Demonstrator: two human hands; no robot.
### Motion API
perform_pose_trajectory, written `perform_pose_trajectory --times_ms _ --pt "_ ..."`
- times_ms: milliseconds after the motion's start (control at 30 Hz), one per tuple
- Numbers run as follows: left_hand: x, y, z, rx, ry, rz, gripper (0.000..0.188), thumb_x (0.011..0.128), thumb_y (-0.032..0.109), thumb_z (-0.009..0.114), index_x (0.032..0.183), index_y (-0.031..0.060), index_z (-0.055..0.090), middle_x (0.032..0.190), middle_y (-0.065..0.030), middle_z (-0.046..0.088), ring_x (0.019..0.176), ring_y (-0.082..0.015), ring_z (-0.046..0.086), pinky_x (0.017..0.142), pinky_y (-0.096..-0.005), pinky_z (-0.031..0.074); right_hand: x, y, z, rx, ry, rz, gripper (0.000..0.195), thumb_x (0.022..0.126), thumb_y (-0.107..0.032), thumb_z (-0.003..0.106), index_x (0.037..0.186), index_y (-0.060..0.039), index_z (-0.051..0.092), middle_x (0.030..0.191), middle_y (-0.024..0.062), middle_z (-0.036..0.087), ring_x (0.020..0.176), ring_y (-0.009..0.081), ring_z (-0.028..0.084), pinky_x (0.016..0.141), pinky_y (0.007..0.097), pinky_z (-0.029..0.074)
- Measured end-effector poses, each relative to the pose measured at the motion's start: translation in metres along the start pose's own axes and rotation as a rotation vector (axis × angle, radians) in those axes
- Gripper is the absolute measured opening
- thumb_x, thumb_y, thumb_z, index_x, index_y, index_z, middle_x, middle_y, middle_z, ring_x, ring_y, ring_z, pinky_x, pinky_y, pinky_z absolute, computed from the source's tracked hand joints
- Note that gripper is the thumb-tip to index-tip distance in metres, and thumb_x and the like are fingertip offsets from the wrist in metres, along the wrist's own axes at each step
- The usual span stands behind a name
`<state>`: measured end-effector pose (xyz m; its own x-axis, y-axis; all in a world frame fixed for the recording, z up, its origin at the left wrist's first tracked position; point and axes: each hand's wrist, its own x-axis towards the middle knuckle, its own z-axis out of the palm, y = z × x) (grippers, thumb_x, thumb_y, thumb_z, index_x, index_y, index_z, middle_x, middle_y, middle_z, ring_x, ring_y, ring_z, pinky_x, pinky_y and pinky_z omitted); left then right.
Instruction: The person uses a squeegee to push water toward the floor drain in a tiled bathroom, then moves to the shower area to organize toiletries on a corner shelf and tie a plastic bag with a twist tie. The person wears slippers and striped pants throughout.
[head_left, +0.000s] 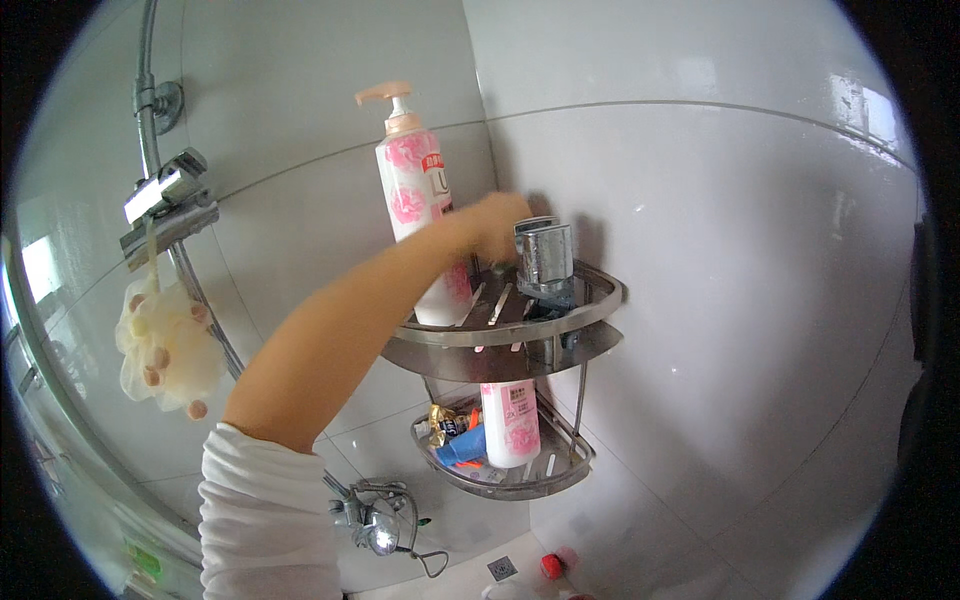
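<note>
My left hand (499, 225), blurred, reaches over the upper tier of a metal corner shelf (495, 334). Its fingers are turned away and partly hidden, so what they touch is unclear. Just left of the hand stands a tall white pump bottle (409, 187) with pink flowers and a peach pump; my forearm crosses in front of it. Close on the right is a shiny chrome-topped object (545, 255) with a dark lower part. A small greenish thing (504, 267) shows beneath the hand, too little to name. My right hand is out of view.
On the lower tier (510, 491) stand a white-and-pink bottle (512, 427), a blue tube (461, 448) and a gold packet (448, 424). A mesh bath sponge (165, 345) hangs from the shower rail bracket (169, 217). Below are a shower mixer (380, 521) and floor drain (502, 568).
</note>
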<state>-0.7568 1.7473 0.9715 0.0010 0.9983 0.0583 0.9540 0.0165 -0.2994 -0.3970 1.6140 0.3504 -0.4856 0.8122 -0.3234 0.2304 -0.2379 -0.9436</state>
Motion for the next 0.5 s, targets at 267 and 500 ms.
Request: perform_pose_trajectory --times_ms 267,500 --pt "-0.083 0.015 -0.068 -1.179 0.477 -0.001 0.032 0.072 -0.004 0.047 0.103 0.0018 0.050 0.093 -0.0094 0.056 0.073 -0.0101 0.051 0.060 -0.0210 0.044 -0.009 0.013 -0.009 -0.013 0.029 0.037 0.009 0.070 -0.008 0.050 0.074 -0.0021 0.056 0.055 0.0023 0.050 0.046 0.0113 0.046 0.041 0.0253 0.038" --pt "-0.174 0.080 -0.021 -1.328 0.625 0.222 0.044 0.067 -0.011 0.045 0.108 0.0055 0.046 0.099 -0.0088 0.054 0.091 -0.0161 0.053 0.067 -0.0243 0.045 -0.028 -0.064 -0.007 -0.024 -0.056 -0.157 0.020 0.077 -0.024 0.048 0.078 -0.0051 0.055 0.053 0.0020 0.047 0.047 0.0114 0.044 0.044 0.0263 0.037"
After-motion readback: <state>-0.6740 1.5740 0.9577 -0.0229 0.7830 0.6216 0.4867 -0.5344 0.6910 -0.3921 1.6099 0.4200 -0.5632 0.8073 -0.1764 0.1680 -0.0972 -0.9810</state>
